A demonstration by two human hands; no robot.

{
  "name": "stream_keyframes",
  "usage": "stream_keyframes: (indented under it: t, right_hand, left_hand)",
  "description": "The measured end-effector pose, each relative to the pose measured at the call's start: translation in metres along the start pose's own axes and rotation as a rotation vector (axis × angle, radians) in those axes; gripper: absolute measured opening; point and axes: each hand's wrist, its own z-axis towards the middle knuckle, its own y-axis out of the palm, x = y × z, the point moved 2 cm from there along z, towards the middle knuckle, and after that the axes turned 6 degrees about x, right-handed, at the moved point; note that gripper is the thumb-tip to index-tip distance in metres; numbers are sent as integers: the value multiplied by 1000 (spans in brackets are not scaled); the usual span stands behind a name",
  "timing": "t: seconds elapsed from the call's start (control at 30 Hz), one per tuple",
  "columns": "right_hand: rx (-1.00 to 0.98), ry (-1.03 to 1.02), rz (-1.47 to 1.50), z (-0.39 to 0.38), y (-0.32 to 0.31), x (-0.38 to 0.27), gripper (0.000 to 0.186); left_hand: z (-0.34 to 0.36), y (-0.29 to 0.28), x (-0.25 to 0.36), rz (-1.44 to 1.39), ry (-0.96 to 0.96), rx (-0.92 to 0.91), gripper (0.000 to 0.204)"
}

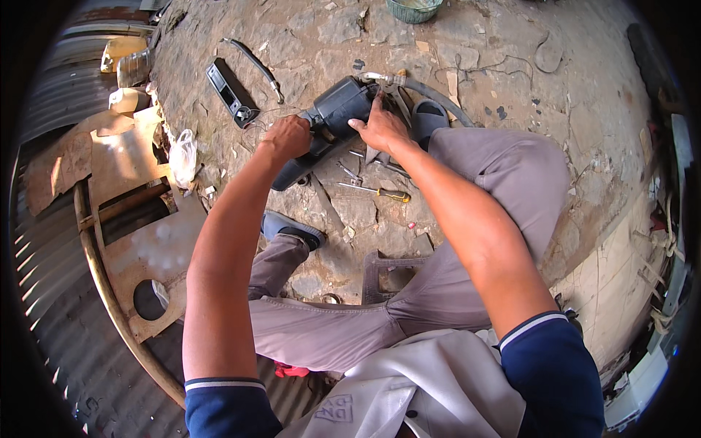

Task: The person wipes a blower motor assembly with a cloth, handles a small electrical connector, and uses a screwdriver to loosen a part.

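A black machine (340, 102) with a rounded housing lies on the stony ground in front of me, a grey hose (438, 98) by its far end. My left hand (289, 135) is closed on its left part, near a narrower section. My right hand (380, 128) grips its right end, thumb on the housing and index finger at the fittings. A long black casing piece (228, 91) and a short black hose (255, 62) lie to the left. A yellow-handled screwdriver (393, 195) and other metal tools (349, 174) lie just below the machine.
Cut plywood (128, 248), corrugated metal (58, 306), plastic containers (128, 69) and a white bag (182, 157) line the left. A green basin (412, 7) sits at the top, wire (511, 73) at right. My sandalled foot (296, 232) and bent knee (518, 175) flank the work spot.
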Motion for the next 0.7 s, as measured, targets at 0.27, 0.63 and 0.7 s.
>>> stream_keyframes:
  t: [0.27,0.63,0.7]
  right_hand:
    - [53,-41,15,11,6,0,105]
    - [169,-104,-5,41,-6,45,86]
    - [39,-35,-15,44,-10,46,66]
  left_hand:
    - [-23,2,-17,-237,-89,25,54]
    - [-117,64,-12,-565,-517,650,73]
    - [-128,92,-5,-410,-444,541,92]
